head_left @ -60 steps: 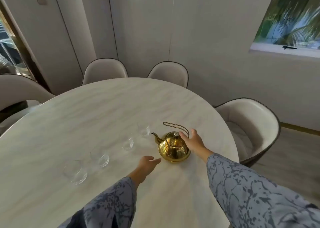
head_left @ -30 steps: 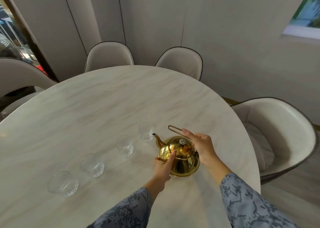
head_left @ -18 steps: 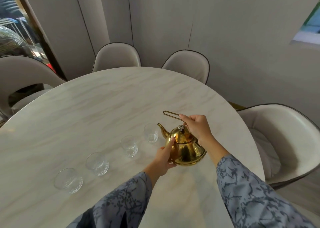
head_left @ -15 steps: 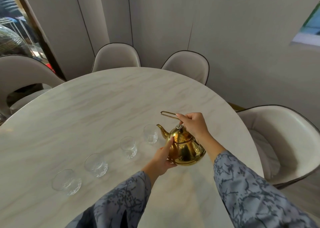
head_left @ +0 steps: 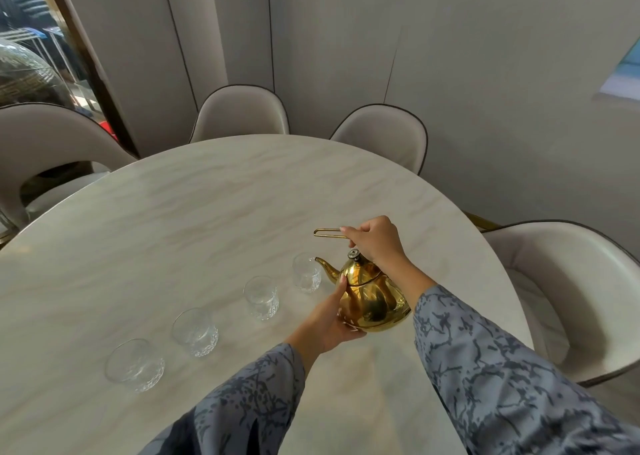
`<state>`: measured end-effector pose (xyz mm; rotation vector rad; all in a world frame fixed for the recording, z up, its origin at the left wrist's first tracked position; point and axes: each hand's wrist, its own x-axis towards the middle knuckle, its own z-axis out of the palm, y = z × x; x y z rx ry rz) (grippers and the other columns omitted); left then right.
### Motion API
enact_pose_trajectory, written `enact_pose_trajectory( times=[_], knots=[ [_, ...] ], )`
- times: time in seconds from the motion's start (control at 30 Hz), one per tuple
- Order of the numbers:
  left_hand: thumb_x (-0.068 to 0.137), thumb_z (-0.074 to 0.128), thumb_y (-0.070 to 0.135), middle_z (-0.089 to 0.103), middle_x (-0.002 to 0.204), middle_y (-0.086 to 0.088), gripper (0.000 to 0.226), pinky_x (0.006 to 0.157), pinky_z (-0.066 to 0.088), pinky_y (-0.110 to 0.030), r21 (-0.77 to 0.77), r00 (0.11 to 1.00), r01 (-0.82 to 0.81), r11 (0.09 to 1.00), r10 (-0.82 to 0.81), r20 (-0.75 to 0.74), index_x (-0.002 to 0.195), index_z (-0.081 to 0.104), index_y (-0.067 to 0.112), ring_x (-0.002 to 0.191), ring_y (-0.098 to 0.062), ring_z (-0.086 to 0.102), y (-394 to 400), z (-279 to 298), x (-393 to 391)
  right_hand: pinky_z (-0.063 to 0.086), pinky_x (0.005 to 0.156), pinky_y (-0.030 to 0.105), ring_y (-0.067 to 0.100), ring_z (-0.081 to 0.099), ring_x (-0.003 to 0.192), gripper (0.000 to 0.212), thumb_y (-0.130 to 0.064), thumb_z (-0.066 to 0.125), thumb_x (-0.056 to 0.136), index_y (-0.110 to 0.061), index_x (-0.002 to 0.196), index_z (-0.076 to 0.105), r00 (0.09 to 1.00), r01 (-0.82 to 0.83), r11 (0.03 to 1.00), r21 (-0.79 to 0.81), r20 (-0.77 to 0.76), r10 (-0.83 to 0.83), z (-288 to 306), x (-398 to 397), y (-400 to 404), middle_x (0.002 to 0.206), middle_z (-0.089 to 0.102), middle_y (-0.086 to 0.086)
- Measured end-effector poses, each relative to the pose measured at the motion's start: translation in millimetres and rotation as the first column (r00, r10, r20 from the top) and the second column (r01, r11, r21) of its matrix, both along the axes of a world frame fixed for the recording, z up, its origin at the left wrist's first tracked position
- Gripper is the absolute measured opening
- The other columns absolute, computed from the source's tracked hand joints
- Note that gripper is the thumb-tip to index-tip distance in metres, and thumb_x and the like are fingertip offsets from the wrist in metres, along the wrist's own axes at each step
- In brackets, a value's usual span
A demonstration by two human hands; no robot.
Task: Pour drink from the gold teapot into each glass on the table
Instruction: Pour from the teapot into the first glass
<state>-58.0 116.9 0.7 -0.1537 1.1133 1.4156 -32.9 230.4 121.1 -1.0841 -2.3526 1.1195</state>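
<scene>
The gold teapot (head_left: 372, 299) is lifted a little off the marble table (head_left: 214, 212). My right hand (head_left: 375, 241) grips its thin wire handle from above. My left hand (head_left: 330, 319) cups the pot's left side near the base. The spout points left and its tip sits at the rim of the nearest glass (head_left: 306, 273). Several clear glasses stand in a diagonal row toward the lower left: a second glass (head_left: 261, 299), a third glass (head_left: 195, 331) and a last glass (head_left: 135, 364). All look empty.
Beige padded chairs ring the table: two chairs at the far side (head_left: 240, 113) (head_left: 384, 136), one chair at the right (head_left: 568, 281) and one chair at the left (head_left: 45, 143). The table's edge curves close on the right.
Both hands closed on the teapot and raised it from the table. The pot has moved left, bringing its spout to the nearest glass.
</scene>
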Motion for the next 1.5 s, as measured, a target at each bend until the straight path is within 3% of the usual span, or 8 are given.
enact_pose_trajectory(
  times=[0.2, 0.47, 0.63, 1.07, 1.5],
  knots=[
    [0.087, 0.054, 0.064, 0.047, 0.146, -0.021, 0.077, 0.112, 0.043, -0.050, 0.026, 0.999, 0.018, 0.999, -0.019, 0.045, 0.140, 0.038, 0.012, 0.129, -0.038, 0.054, -3.5, 11.7, 1.9, 0.057, 0.071, 0.034, 0.020, 0.071, 0.070, 0.037, -0.039, 0.069, 0.088, -0.019, 0.058, 0.066, 0.997, -0.006, 0.998, 0.064, 0.078, 0.001, 10.2, -9.8, -3.4, 0.068, 0.073, 0.001],
    [0.087, 0.055, 0.064, 0.048, 0.145, -0.023, 0.074, 0.111, 0.042, -0.049, 0.068, 0.995, 0.024, 0.997, -0.030, 0.096, 0.137, 0.040, 0.012, 0.128, -0.038, 0.055, -4.8, 20.9, 4.2, 0.050, 0.061, 0.031, 0.010, 0.056, 0.053, 0.034, -0.035, 0.069, 0.089, -0.011, 0.066, 0.073, 0.992, -0.001, 0.995, 0.101, 0.124, -0.011, 23.5, -12.8, -6.9, 0.055, 0.060, -0.007],
    [0.084, 0.058, 0.066, 0.049, 0.145, -0.024, 0.082, 0.112, 0.042, -0.049, 0.082, 0.993, 0.054, 0.995, -0.063, 0.100, 0.144, 0.038, 0.015, 0.128, -0.039, 0.056, -4.7, 22.8, 3.0, 0.058, 0.071, 0.040, 0.016, 0.062, 0.059, 0.033, -0.033, 0.070, 0.087, -0.002, 0.078, 0.079, 0.990, 0.000, 0.993, 0.120, 0.137, -0.017, 29.7, -13.6, -7.2, 0.057, 0.062, -0.005],
    [0.080, 0.063, 0.065, 0.047, 0.147, -0.025, 0.091, 0.111, 0.043, -0.051, 0.136, 0.988, 0.083, 0.987, -0.099, 0.117, 0.149, 0.034, 0.014, 0.122, -0.041, 0.060, -2.1, 29.3, 3.2, 0.043, 0.054, 0.026, 0.010, 0.055, 0.054, 0.030, -0.033, 0.067, 0.086, -0.005, 0.086, 0.077, 0.980, 0.014, 0.989, 0.146, 0.194, -0.043, 41.4, -17.5, -3.1, 0.056, 0.059, -0.008],
    [0.081, 0.064, 0.064, 0.049, 0.145, -0.024, 0.090, 0.109, 0.045, -0.053, 0.163, 0.985, 0.091, 0.982, -0.113, 0.130, 0.148, 0.035, 0.012, 0.120, -0.041, 0.062, 1.0, 41.5, 6.7, 0.041, 0.052, 0.026, 0.010, 0.055, 0.054, 0.029, -0.033, 0.066, 0.085, -0.005, 0.088, 0.076, 0.974, 0.012, 0.986, 0.165, 0.223, -0.049, 54.1, -19.2, 0.0, 0.056, 0.059, -0.008]
  ],
)
